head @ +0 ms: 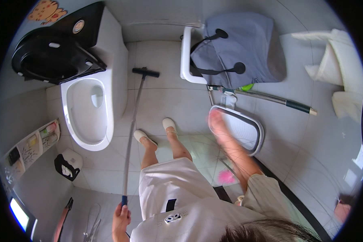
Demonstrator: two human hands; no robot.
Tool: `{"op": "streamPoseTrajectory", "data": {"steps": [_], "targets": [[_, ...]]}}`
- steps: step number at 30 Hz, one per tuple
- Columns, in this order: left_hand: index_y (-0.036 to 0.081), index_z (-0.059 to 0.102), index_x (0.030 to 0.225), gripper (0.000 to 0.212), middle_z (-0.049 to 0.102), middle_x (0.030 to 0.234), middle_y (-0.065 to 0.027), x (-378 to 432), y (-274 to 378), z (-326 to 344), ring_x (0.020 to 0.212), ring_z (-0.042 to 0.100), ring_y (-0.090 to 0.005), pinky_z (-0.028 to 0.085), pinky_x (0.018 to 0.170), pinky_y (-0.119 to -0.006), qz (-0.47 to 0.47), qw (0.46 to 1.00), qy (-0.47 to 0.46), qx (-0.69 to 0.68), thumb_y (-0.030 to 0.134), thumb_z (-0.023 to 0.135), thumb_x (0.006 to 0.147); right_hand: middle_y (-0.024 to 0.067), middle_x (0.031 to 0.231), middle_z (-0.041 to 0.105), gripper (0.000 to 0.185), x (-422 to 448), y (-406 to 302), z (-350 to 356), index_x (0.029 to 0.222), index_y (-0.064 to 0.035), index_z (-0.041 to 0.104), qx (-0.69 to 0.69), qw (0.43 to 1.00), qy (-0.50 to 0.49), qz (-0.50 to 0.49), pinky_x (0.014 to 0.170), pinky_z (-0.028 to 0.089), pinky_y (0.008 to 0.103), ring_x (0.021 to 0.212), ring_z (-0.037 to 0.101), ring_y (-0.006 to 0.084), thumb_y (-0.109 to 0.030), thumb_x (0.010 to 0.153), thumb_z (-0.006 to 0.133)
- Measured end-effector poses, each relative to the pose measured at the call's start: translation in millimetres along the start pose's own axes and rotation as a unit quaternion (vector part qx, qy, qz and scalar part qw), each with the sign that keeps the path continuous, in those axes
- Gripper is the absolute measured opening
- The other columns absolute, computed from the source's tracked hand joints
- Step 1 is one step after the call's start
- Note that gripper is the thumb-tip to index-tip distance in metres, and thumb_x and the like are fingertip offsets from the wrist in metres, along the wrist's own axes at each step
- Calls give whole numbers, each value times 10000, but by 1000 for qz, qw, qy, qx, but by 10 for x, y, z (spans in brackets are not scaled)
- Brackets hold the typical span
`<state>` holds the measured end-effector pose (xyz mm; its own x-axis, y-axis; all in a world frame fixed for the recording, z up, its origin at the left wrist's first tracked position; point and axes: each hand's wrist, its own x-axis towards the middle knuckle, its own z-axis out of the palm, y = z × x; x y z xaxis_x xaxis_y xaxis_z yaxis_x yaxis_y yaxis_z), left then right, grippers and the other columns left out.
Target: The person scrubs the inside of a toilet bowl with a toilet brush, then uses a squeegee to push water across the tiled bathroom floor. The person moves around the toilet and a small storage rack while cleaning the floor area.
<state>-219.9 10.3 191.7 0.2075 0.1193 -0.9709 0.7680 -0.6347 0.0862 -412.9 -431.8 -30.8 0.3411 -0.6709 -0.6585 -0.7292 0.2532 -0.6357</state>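
Observation:
My left hand (121, 215) is closed around the dark grip of a long-handled floor squeegee or brush (132, 127), at the lower left. The tool's dark head rests on the tiled floor between the toilet and a white-rimmed basket. My right hand (217, 118), blurred, is stretched out over the left end of a white and grey collapsible basin (258, 130). Whether its fingers touch the rim I cannot tell. A toilet (109, 133) with its black lid (48, 57) raised stands to the left.
A grey fabric bag (245, 48) lies over the white-rimmed basket (186, 54). A green-and-silver pole (266, 97) leans beside it. A small waste bin (73, 161) stands near the toilet, below a wall shelf (33, 148). A pink fluffy thing (226, 176) shows beyond my right forearm.

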Motion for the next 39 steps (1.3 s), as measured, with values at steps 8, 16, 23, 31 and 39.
{"op": "streamPoseTrajectory", "data": {"steps": [8, 16, 23, 31, 39], "targets": [[61, 436, 1156, 305, 404, 620, 41, 884, 477, 1037, 500, 354, -49, 319, 435, -217, 133, 988, -82, -2, 261, 451, 926, 196, 1195, 416, 918, -189, -974, 2718, 1399, -109, -94, 218, 928, -279, 119, 631, 521, 358, 822, 584, 231, -397, 839, 575], [68, 443, 1110, 268, 423, 650, 34, 956, -232, 610, 539, 396, -62, 340, 444, -222, 62, 990, -121, -39, 277, 414, 946, 136, 652, 555, 513, -591, -651, 3400, 1333, -58, 154, -1, 977, -162, 141, 347, 423, 330, 442, 543, 199, -195, 900, 393], [80, 468, 984, 189, 403, 612, 39, 1361, 522, 588, 507, 354, -62, 328, 433, -225, 138, 978, -140, -75, 258, 425, 942, 158, 627, 530, 370, 298, -1041, 3579, 1163, 41, 238, 60, 982, -144, 110, 336, 432, 374, 414, 516, 228, -114, 865, 393], [111, 438, 1092, 285, 398, 610, 32, 1100, -176, 636, 456, 347, -56, 310, 405, -204, 89, 973, -189, -94, 351, 408, 941, 124, 588, 491, 355, -383, -782, 3423, 1173, -11, 234, 12, 949, -233, 213, 329, 411, 349, 416, 504, 202, -137, 875, 378], [118, 455, 1036, 293, 373, 594, 24, 1264, 411, 842, 450, 331, -68, 280, 394, -218, 28, 955, -271, -121, 388, 443, 923, 121, 584, 479, 251, 327, -790, 3274, 1060, -17, 271, -2, 982, -144, 123, 319, 401, 349, 367, 463, 203, -145, 886, 399]]}}
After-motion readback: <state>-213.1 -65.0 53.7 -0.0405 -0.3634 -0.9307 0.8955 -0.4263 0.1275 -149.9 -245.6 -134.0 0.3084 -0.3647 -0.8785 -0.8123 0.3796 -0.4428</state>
